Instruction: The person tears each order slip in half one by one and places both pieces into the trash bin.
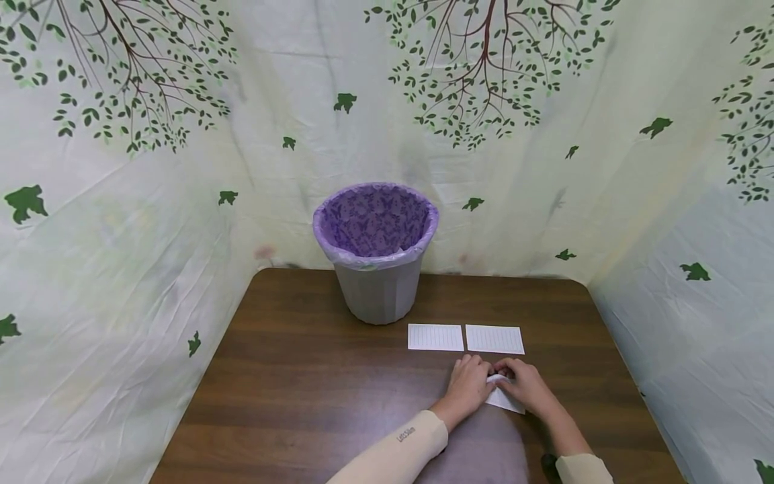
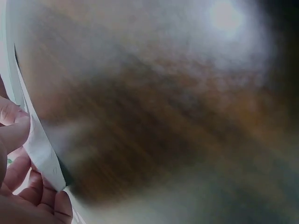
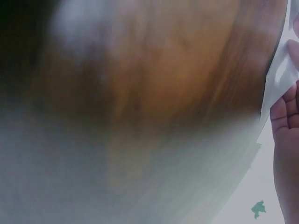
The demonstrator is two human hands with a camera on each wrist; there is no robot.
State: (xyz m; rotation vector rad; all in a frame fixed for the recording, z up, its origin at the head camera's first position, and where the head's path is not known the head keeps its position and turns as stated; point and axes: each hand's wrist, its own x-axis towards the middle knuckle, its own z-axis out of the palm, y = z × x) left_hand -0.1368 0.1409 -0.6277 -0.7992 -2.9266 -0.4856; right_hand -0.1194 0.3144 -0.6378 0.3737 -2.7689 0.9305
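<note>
White paper, bent along its upper edge, is pinched by the person's left hand (image 1: 468, 384) and right hand (image 1: 527, 386) over the brown wooden table (image 1: 290, 376); 2 white, lined rectangular cards (image 1: 435, 337) lie just beyond, near a grey, purple-lined bin (image 1: 381, 292).

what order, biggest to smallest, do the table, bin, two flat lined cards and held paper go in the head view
1. Table
2. Bin
3. Left lined card and right lined card: too alike to rank
Unranked: held paper, partly covered, so its full size is unsure
</note>
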